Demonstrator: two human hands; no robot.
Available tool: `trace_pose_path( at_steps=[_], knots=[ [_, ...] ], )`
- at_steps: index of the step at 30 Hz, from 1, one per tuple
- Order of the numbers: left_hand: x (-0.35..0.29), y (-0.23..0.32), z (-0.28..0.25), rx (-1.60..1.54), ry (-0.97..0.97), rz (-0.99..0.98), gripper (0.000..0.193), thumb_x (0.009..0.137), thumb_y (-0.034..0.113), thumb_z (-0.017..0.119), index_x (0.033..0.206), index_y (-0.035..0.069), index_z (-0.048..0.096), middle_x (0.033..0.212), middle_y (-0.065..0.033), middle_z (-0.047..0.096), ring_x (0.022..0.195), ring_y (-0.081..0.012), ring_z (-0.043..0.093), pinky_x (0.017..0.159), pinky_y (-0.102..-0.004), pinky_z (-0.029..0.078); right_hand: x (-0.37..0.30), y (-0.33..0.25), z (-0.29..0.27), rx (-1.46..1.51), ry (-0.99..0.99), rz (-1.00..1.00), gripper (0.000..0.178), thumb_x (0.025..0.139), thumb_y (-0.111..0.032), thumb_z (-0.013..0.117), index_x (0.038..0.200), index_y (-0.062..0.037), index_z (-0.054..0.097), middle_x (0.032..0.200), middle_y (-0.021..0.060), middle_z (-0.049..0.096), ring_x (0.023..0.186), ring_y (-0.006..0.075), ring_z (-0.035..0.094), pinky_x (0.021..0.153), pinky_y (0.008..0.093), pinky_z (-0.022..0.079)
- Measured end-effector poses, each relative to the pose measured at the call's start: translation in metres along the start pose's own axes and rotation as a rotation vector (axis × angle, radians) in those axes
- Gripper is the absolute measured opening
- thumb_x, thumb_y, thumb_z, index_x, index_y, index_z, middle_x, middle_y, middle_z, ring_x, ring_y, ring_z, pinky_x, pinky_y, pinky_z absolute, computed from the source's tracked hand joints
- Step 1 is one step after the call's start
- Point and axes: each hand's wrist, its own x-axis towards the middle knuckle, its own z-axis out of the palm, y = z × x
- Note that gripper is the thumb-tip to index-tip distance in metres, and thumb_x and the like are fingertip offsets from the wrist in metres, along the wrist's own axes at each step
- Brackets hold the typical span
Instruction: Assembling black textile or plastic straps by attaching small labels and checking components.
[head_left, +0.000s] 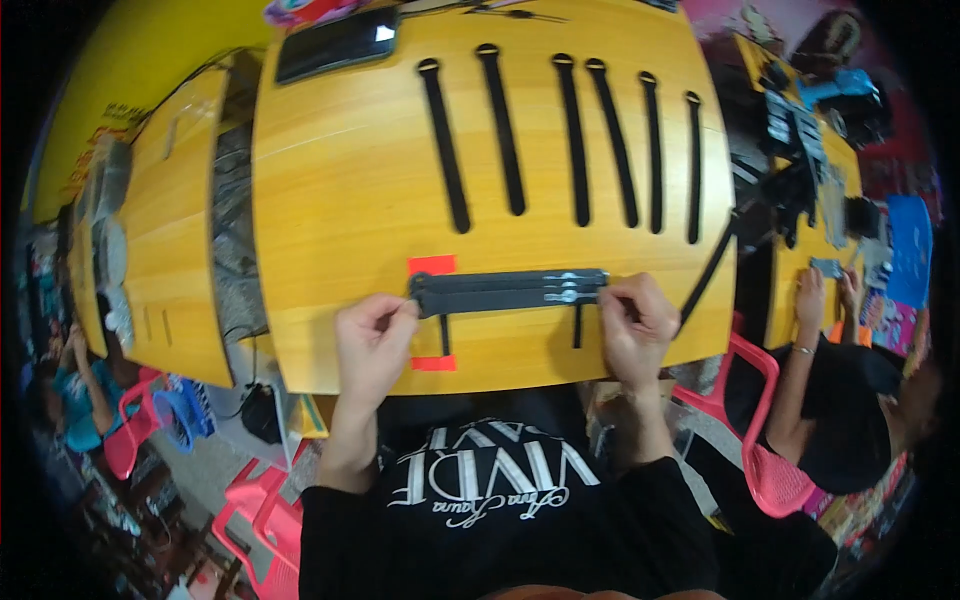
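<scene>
Head view: pinching with left hand (376,345) one end of a dark strap stack (490,291) over the yellow table (335,190); wearing white lettering (465,478) on a black shirt (430,555); pinching with right hand (640,322) the other end, beside white markings (565,289).

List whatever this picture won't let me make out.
All in the head view:
Black strap bundle: straps too closely stacked to count.
White marks on it: too small and blurred to read.
Its right end: partly covered by the right hand.
Dark strip near the left hand: upper part hidden by the bundle.
Pink object: cut off by the upper edge.
</scene>
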Motion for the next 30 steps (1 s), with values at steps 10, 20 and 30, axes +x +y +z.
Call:
trace_pose_path(
  at_steps=[10, 20, 30],
  knots=[
    [0.003, 0.013, 0.007, 0.098, 0.031, -0.001, 0.015, 0.087, 0.004, 0.065, 0.076, -0.006, 0.065, 0.055, -0.0010, 0.055, 0.052, -0.0040, 0.047, 0.047, -0.0245, 0.036, -0.002, -0.002, -0.003, 0.013, -0.024, 0.040, 0.013, 0.077, 0.014, 0.066, 0.075, 0.0028, 0.059, 0.068, 0.0047, 0.052, 0.055, 0.0089, 0.045, 0.051, 0.0234, 0.034],
    [0.003, 0.027, 0.009, 0.315, 0.041, 0.088, 0.016, 0.086, 0.003, 0.065, 0.073, -0.006, 0.063, 0.055, -0.0006, 0.052, 0.053, -0.0047, 0.046, 0.046, -0.0248, 0.034, -0.004, 0.000, -0.001, -0.021, -0.024, 0.047, 0.014, 0.077, 0.012, 0.068, 0.075, 0.0023, 0.059, 0.067, 0.0046, 0.052, 0.055, 0.0089, 0.044, 0.050, 0.0235, 0.033],
    [0.007, 0.030, 0.012, 0.506, 0.051, 0.258, 0.019, 0.084, 0.002, 0.065, 0.068, -0.006, 0.059, 0.053, -0.0134, 0.052, 0.044, -0.0173, 0.049, 0.044, -0.0317, 0.034, -0.002, -0.002, -0.002, -0.024, -0.019, 0.064, 0.013, 0.077, 0.013, 0.067, 0.074, 0.0023, 0.059, 0.066, 0.0053, 0.052, 0.054, 0.0100, 0.046, 0.050, 0.0239, 0.034]
  ],
)
